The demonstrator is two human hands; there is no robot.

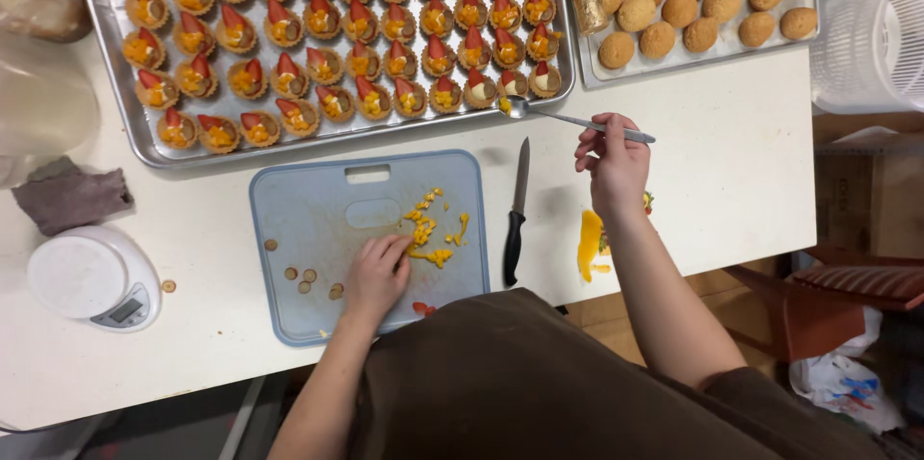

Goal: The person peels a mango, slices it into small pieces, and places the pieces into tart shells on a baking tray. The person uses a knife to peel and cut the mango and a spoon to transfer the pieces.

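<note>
My right hand [612, 160] holds a metal spoon [568, 119] by its handle. The spoon's bowl carries a bit of yellow fruit at the front edge of a big metal tray [115, 85] filled with several small tartlets [318, 27] topped with orange fruit and red strawberry pieces. My left hand [377, 272] rests on a pale blue cutting board [298, 229], fingertips touching a little heap of diced yellow fruit [430, 234]. A black-handled knife [517, 210] lies on the white table between the two hands.
A second tray [693, 61] with round brown cookies sits at the back right. A white kitchen scale [91, 277] and a grey cloth [69, 195] lie at left. An orange fruit slice [588, 243] is near the table's front edge. A white ribbed container [871, 37] stands at right.
</note>
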